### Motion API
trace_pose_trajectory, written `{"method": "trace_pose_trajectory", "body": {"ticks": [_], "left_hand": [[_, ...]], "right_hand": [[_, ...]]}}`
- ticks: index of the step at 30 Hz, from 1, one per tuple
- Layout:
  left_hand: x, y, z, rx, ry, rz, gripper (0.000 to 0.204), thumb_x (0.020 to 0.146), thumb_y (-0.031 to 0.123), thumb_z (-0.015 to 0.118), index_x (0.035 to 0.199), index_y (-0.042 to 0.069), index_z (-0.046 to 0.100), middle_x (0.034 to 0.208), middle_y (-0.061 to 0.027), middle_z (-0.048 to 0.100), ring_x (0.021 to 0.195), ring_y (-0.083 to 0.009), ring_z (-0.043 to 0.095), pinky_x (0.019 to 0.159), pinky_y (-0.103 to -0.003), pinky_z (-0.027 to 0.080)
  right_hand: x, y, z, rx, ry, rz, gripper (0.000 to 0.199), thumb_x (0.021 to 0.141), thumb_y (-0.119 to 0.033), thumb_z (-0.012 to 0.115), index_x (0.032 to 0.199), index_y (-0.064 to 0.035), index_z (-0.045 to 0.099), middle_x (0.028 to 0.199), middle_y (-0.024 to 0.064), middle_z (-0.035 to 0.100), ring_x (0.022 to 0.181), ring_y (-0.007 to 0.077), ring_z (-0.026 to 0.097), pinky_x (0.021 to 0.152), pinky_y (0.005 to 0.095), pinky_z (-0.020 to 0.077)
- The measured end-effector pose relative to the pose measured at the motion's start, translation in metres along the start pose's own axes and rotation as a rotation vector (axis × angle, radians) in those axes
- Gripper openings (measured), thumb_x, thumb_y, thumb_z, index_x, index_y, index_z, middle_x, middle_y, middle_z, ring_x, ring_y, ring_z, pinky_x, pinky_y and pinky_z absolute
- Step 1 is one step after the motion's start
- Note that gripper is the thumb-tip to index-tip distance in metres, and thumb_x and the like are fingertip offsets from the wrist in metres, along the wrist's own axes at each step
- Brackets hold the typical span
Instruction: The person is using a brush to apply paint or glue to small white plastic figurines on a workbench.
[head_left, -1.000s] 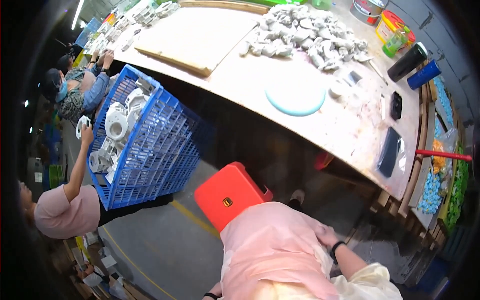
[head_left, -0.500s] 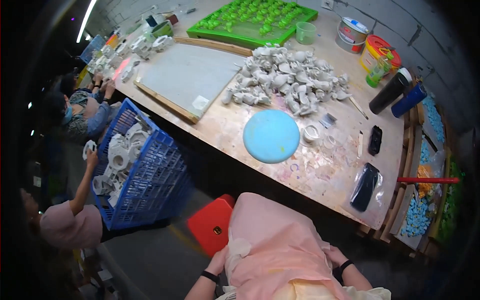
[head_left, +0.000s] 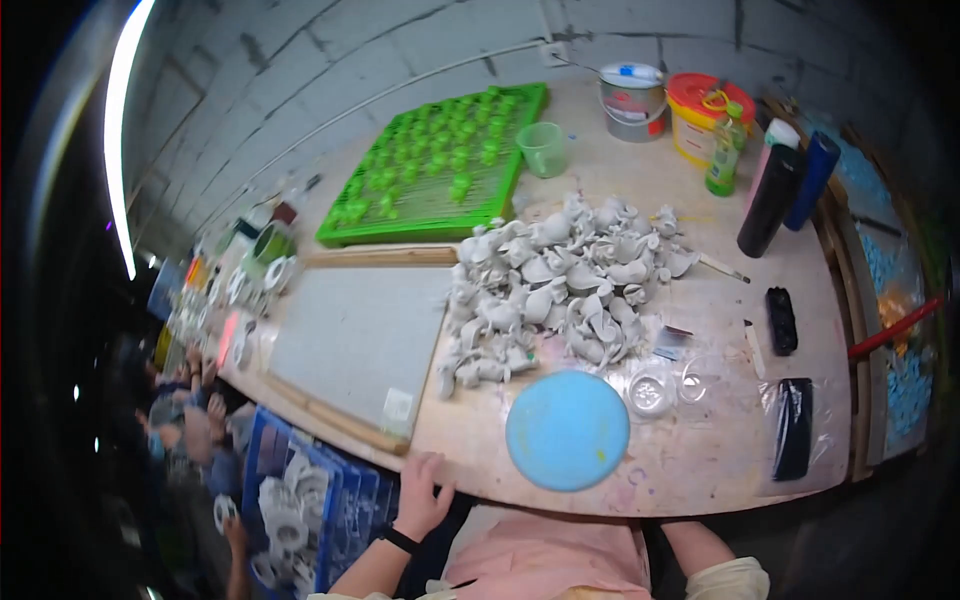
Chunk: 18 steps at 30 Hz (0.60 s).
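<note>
Worktable (head_left: 700,450): flat, pale, stained; round blue disc (head_left: 567,431).

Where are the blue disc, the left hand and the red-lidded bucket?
Blue disc (head_left: 567,432): head view, middle of its top.
Left hand (head_left: 422,500): head view, back of the hand.
Red-lidded bucket (head_left: 692,133): head view, yellow side wall.

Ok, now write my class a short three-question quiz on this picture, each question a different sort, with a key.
1. True or false: the left hand is at the edge of the table.
2. Multiple choice: the tray beyond the framed board is A) red, B) green, C) blue.
3. Short answer: which of the wearer's hands is out of sight?

Key: 1. True. 2. B. 3. The right hand; only its forearm shows.
</note>
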<state>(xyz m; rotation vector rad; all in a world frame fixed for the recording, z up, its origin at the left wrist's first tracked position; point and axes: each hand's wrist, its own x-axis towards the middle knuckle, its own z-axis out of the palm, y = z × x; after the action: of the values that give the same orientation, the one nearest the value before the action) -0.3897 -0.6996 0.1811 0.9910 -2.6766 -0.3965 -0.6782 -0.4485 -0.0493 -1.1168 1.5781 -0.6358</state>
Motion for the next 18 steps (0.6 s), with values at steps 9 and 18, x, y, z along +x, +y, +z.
{"method": "trace_pose_trajectory", "body": {"ticks": [9,18], "left_hand": [[0.033,-0.025,0.04,-0.012,-0.055,0.177,0.045,0.068,0.015,0.064,0.11,0.002,0.055,0.115,-0.0211,0.048,0.108,-0.0411,0.046,0.096,-0.05,0.035],[0.03,-0.031,0.04,0.024,-0.058,0.157,0.043,0.069,0.02,0.06,0.107,0.002,0.056,0.113,-0.0208,0.048,0.104,-0.0417,0.047,0.093,-0.053,0.037]], "right_hand": [[0.09,0.025,0.064,0.108,0.05,-0.014,0.049,0.082,-0.034,0.06,0.121,-0.0042,0.054,0.135,0.0209,0.044,0.119,0.0305,0.047,0.1,0.0382,0.0358],[0.16,0.05,0.097,0.112,0.006,-0.11,0.05,0.082,-0.034,0.059,0.122,-0.0041,0.054,0.134,0.0211,0.044,0.119,0.0312,0.047,0.1,0.0389,0.0359]]}}
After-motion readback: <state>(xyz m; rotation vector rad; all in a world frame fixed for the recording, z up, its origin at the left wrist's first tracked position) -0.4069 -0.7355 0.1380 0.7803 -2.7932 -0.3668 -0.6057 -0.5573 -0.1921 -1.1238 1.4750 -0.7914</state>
